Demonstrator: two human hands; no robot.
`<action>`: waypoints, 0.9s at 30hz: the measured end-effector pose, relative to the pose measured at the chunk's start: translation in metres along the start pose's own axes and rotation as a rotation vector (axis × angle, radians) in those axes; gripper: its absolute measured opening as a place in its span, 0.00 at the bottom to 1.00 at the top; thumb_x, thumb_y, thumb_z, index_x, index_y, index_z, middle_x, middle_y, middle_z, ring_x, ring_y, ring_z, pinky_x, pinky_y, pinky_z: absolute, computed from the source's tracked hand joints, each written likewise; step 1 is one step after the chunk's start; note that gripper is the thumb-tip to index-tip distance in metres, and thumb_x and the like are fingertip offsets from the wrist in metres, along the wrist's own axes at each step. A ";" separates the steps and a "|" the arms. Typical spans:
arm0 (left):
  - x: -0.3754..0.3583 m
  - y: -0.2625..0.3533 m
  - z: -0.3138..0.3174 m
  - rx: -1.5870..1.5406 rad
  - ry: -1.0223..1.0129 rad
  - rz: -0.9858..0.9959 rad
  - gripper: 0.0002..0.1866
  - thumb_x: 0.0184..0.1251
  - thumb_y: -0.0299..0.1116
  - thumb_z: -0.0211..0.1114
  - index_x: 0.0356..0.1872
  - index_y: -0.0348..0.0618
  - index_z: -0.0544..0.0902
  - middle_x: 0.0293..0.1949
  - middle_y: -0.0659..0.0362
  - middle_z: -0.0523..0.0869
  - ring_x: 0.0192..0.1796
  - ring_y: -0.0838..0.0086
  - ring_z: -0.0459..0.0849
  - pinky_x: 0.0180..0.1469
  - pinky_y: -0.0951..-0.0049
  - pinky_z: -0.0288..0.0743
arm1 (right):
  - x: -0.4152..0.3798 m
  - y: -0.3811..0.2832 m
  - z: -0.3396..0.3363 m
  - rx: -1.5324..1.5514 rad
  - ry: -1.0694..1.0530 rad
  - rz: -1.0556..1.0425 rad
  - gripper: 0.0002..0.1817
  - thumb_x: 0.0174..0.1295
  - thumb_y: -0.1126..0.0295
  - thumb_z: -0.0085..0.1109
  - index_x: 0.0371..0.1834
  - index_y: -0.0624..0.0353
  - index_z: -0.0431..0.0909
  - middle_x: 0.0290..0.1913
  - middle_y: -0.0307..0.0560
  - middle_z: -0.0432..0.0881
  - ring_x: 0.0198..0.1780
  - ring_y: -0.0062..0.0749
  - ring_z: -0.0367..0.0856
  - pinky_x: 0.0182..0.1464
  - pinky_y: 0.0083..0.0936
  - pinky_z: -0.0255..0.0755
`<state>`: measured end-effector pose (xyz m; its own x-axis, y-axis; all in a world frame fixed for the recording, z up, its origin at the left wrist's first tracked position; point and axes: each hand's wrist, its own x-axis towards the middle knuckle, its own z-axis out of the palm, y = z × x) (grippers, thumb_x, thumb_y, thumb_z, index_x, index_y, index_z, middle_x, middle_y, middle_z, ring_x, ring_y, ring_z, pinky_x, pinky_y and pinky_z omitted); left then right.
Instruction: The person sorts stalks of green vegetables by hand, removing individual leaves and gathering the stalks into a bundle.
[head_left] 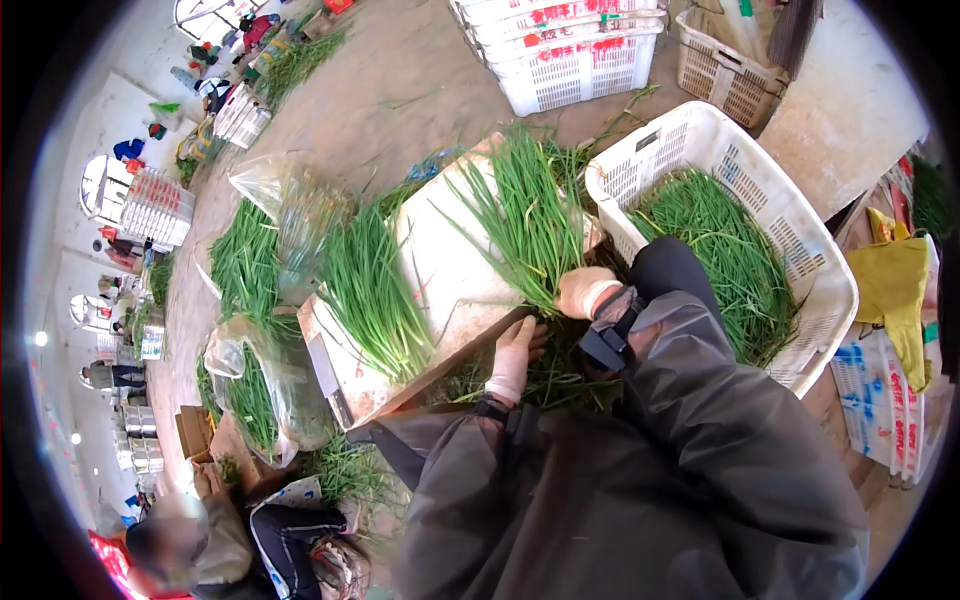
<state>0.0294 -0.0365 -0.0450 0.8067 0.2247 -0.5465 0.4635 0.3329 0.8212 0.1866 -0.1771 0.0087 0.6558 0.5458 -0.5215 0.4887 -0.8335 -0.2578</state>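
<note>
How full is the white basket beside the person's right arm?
Partly full: loose green stalks lie inside the white basket, but its bare slotted walls show above them. The sleeve hides one part.

Ahead of the hands (pixel 512 355), well apart from them on the brown floor (pixel 400 95), stands a stack of white crates (pixel 575 75) with red markings, and a cream slatted crate (pixel 722 75) sits just to its right. Far to the right of the hands, a yellow piece of fabric (pixel 885 285) hangs by white containers (pixel 868 395) marked in blue and red. Well to their left, a seated person (pixel 225 545) is near an open cardboard box (pixel 192 432), and arched windows (pixel 95 187) line the distant wall (pixel 130 95).
</note>
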 end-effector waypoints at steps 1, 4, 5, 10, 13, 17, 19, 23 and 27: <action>0.004 0.001 0.003 -0.031 -0.015 0.000 0.25 0.80 0.50 0.60 0.63 0.37 0.79 0.54 0.52 0.89 0.51 0.68 0.87 0.50 0.70 0.80 | -0.008 -0.003 0.000 0.021 0.004 -0.005 0.23 0.67 0.51 0.54 0.48 0.58 0.89 0.50 0.57 0.89 0.55 0.53 0.87 0.57 0.43 0.80; 0.015 0.006 0.010 -0.115 -0.042 -0.025 0.26 0.80 0.49 0.60 0.64 0.39 0.78 0.53 0.53 0.88 0.49 0.67 0.88 0.47 0.70 0.81 | -0.013 -0.011 0.004 0.040 -0.016 -0.011 0.23 0.65 0.51 0.56 0.48 0.58 0.89 0.50 0.57 0.89 0.55 0.52 0.87 0.56 0.43 0.81; 0.017 0.008 0.010 -0.135 -0.045 -0.049 0.25 0.80 0.50 0.60 0.64 0.39 0.78 0.53 0.54 0.88 0.49 0.67 0.88 0.46 0.70 0.82 | -0.009 -0.013 0.008 0.039 -0.008 -0.023 0.23 0.65 0.51 0.57 0.48 0.58 0.89 0.49 0.57 0.89 0.54 0.52 0.87 0.56 0.42 0.81; 0.019 0.010 0.008 -0.334 -0.084 -0.061 0.22 0.80 0.47 0.59 0.62 0.41 0.79 0.50 0.56 0.87 0.46 0.68 0.88 0.43 0.69 0.85 | -0.034 -0.037 0.005 0.089 0.185 -0.218 0.18 0.57 0.53 0.64 0.39 0.55 0.88 0.40 0.53 0.89 0.47 0.53 0.88 0.50 0.44 0.81; 0.009 0.013 -0.006 -0.398 -0.052 -0.098 0.18 0.80 0.42 0.57 0.60 0.42 0.80 0.48 0.56 0.88 0.45 0.68 0.88 0.41 0.69 0.85 | -0.039 -0.046 0.013 0.140 0.205 -0.279 0.16 0.55 0.53 0.67 0.38 0.53 0.88 0.38 0.52 0.89 0.45 0.52 0.88 0.48 0.44 0.81; 0.000 -0.002 -0.042 -0.392 0.070 -0.165 0.18 0.79 0.40 0.57 0.61 0.41 0.79 0.43 0.55 0.87 0.42 0.66 0.86 0.44 0.66 0.83 | -0.033 -0.045 0.019 0.097 0.187 -0.300 0.16 0.58 0.52 0.67 0.39 0.51 0.88 0.38 0.51 0.89 0.44 0.51 0.88 0.48 0.44 0.81; -0.006 -0.007 -0.062 -0.388 0.077 -0.155 0.18 0.79 0.42 0.59 0.61 0.42 0.78 0.43 0.57 0.86 0.42 0.67 0.85 0.45 0.65 0.81 | -0.028 -0.045 0.014 0.082 0.210 -0.238 0.17 0.59 0.51 0.66 0.40 0.52 0.88 0.39 0.51 0.89 0.45 0.51 0.88 0.48 0.45 0.81; -0.016 -0.008 -0.072 -0.332 0.104 -0.164 0.21 0.80 0.44 0.57 0.63 0.42 0.77 0.42 0.56 0.86 0.41 0.66 0.85 0.45 0.66 0.82 | -0.016 -0.043 0.012 0.068 0.260 -0.169 0.16 0.63 0.53 0.63 0.40 0.52 0.88 0.39 0.51 0.89 0.45 0.51 0.88 0.48 0.46 0.81; -0.024 -0.001 -0.059 -0.266 0.001 -0.196 0.22 0.81 0.48 0.54 0.63 0.41 0.76 0.50 0.53 0.87 0.51 0.59 0.85 0.54 0.58 0.81 | -0.014 -0.039 0.005 0.011 0.189 -0.100 0.15 0.63 0.57 0.61 0.39 0.55 0.89 0.41 0.52 0.90 0.47 0.52 0.88 0.49 0.45 0.81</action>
<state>-0.0120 0.0118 -0.0430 0.7113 0.1335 -0.6901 0.4978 0.5973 0.6288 0.1558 -0.1528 0.0214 0.7008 0.6316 -0.3316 0.5513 -0.7745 -0.3101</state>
